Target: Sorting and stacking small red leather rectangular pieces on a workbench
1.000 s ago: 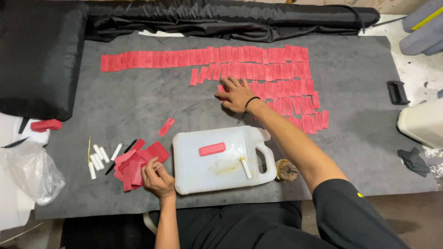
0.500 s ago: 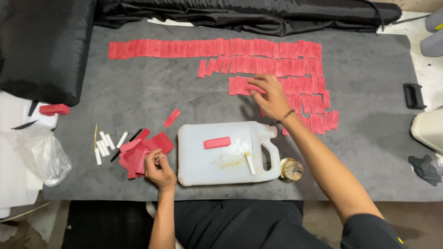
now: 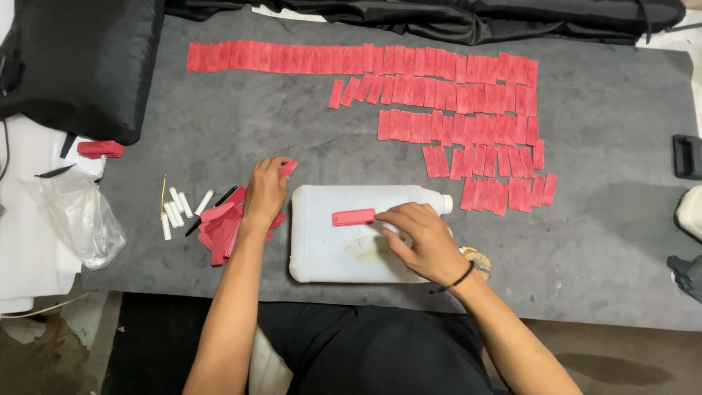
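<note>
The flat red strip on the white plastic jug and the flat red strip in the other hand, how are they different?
The flat red strip on the white plastic jug lies level, touched by the right hand. The flat red strip in the left hand is tilted and pinched above the grey mat. The jug's strip shows whole; fingers partly hide the other. Both are red.

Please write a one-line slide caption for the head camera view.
Left hand holds a red strip while right hand touches another on a flat white jug.
</note>
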